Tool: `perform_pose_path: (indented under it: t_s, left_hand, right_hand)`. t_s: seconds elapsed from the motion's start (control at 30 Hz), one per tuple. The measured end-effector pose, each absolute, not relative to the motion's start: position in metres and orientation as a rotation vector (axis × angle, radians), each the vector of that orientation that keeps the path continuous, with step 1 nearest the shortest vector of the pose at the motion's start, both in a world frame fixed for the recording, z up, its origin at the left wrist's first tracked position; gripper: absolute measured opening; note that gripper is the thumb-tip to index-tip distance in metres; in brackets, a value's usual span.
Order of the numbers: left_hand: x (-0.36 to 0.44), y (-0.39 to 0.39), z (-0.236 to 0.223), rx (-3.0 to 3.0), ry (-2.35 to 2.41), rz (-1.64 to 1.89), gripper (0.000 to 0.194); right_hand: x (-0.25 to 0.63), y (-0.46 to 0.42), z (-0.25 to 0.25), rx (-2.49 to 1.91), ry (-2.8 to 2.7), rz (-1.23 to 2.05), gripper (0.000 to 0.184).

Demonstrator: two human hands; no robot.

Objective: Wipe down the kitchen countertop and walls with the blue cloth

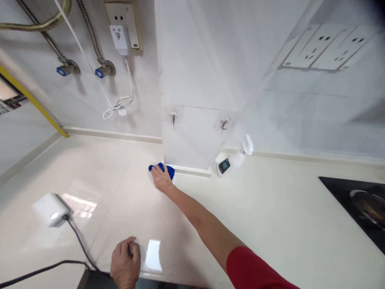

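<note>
My right hand point(161, 178) reaches far across the cream countertop point(270, 208) and presses a blue cloth point(168, 169) against the base of the white wall column; its fingers lie over the cloth. My left hand point(125, 263) rests at the counter's near edge, its fingers curled into a loose fist. Nothing shows clearly inside them. A red sleeve point(255, 271) covers my right upper arm.
A white power adapter point(51, 208) with a dark cable point(76, 241) lies at the left. A small white spray bottle point(233, 160) lies by the column. A black hob with a pan point(365, 206) sits at the right. Wall sockets, valves and hoses hang above.
</note>
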State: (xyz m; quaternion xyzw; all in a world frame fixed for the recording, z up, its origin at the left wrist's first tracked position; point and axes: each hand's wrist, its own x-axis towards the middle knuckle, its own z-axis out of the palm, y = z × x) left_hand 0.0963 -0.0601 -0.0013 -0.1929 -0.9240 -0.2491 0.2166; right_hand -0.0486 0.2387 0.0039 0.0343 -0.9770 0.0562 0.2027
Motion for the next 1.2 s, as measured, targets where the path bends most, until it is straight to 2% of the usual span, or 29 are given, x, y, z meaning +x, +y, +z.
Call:
perform_pose_path:
  t_s: [0.13, 0.5, 0.83, 1.03, 1.2]
  left_hand:
    - [0.093, -0.061, -0.002, -0.540, -2.571, -0.675, 0.021]
    - [0.088, -0.058, -0.001, -0.490, -2.622, -0.747, 0.026]
    - [0.086, -0.059, -0.005, -0.461, -2.655, -0.789, 0.025]
    - [0.089, -0.059, -0.007, -0.506, -2.597, -0.718, 0.030]
    - [0.092, -0.060, -0.007, -0.567, -2.542, -0.693, 0.027]
  right_hand:
    - [0.004, 0.256, 0.008, 0.063, -2.801, 0.176, 0.048]
    - [0.153, 0.374, 0.022, -0.548, -2.875, 0.133, 0.047]
    - [0.271, 0.371, 0.015, -0.932, -2.792, -0.156, 0.050]
    - [0.243, 0.357, 0.016, -1.125, -2.723, -0.212, 0.051]
    - [0.162, 0.322, 0.016, -0.937, -2.769, -0.100, 0.053]
